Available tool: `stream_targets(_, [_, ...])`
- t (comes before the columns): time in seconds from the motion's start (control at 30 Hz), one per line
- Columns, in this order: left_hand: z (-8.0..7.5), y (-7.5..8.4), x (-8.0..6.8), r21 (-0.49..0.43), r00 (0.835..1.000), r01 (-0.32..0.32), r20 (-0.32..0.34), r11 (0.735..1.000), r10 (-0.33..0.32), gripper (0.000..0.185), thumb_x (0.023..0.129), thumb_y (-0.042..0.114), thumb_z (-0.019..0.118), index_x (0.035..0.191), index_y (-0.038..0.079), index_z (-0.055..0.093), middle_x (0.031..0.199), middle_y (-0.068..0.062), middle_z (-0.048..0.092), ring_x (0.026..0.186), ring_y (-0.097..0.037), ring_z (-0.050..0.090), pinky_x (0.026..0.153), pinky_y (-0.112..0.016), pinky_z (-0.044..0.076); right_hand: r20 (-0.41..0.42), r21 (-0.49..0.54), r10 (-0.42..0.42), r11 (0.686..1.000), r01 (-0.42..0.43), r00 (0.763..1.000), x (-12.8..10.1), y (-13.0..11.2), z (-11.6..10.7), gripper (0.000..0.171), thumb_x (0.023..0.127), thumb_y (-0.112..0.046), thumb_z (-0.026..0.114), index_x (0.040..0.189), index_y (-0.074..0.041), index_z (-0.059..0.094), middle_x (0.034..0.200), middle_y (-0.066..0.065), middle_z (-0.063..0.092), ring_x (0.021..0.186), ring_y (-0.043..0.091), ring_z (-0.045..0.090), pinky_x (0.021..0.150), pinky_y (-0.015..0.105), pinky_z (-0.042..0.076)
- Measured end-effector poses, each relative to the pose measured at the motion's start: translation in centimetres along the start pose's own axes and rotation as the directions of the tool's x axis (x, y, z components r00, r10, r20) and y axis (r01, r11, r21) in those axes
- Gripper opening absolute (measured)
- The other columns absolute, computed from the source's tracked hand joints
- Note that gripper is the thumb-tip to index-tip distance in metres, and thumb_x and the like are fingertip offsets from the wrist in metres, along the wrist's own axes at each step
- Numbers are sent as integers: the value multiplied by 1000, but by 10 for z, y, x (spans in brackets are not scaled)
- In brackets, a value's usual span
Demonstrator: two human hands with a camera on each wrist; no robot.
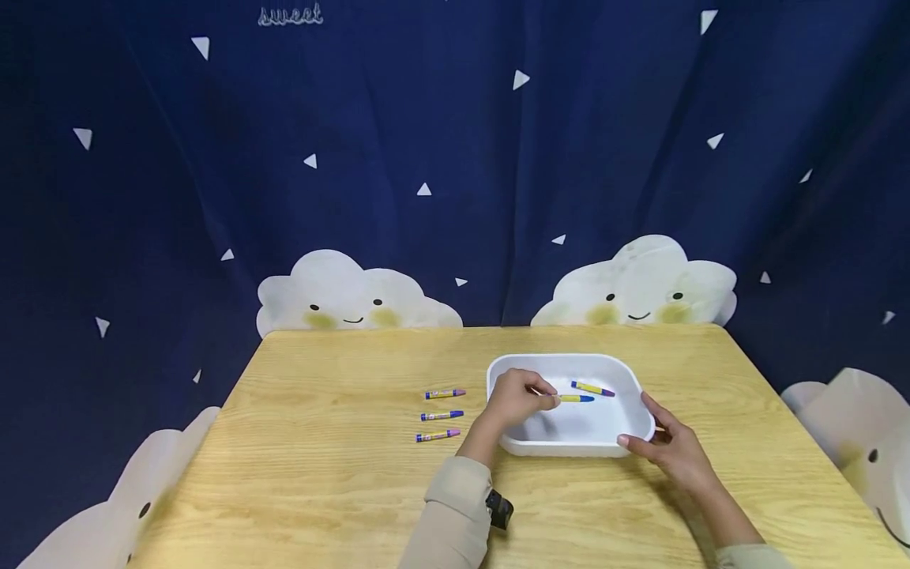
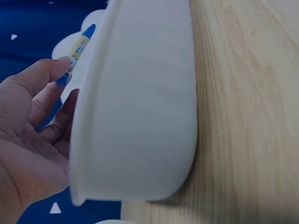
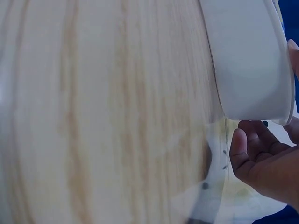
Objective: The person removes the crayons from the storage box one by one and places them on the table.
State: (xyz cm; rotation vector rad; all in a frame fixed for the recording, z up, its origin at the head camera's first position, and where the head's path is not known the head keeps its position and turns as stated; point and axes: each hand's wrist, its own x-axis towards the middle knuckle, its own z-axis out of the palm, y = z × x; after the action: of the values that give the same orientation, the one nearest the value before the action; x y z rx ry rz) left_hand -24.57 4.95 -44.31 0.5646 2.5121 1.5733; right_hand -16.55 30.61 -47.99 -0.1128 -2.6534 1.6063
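Observation:
A white plastic tray (image 1: 562, 360) sits on the wooden table (image 1: 341, 474), right of centre. My left hand (image 1: 549, 401) reaches over the tray's left rim and pinches a yellow-wrapped blue crayon (image 1: 577, 398) just above the tray floor. In the left wrist view the left hand (image 2: 32, 121) has its thumb on the blue crayon (image 2: 79, 46) behind the tray wall (image 2: 140, 102). A purple-tipped crayon (image 1: 593, 388) lies inside the tray. My right hand (image 1: 657, 438) grips the tray's near right corner. In the right wrist view the right hand (image 3: 261, 158) curls under the tray (image 3: 247, 60).
Three crayons lie in a column on the table left of the tray: one (image 1: 445, 393), a second (image 1: 441, 415) and a third (image 1: 437, 435). A dark blue curtain with cloud prints (image 1: 640, 284) hangs behind the table. The table's front edge is close to my arms.

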Motion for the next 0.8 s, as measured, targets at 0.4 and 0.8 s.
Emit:
stream_targets(0.4, [-15, -3, -36, -62, 995, -97, -37, 993, 95, 7, 74, 11, 77, 79, 8, 73, 75, 5, 60, 66, -4, 52, 60, -20, 44, 1, 11, 7, 1000, -7, 1000, 0, 0, 1, 89, 79, -21, 76, 147, -5, 22, 126, 33, 43, 98, 29, 54, 67, 22, 49])
stream_targets(0.8, [-37, -10, -65, -108, 988, -86, -137, 990, 71, 8, 75, 9, 76, 82, 6, 73, 81, 0, 62, 71, -10, 59, 59, -23, 48, 4, 19, 9, 1000, -9, 1000, -1, 1, 1, 88, 79, -21, 76, 147, -5, 21, 127, 33, 41, 99, 30, 53, 67, 22, 49])
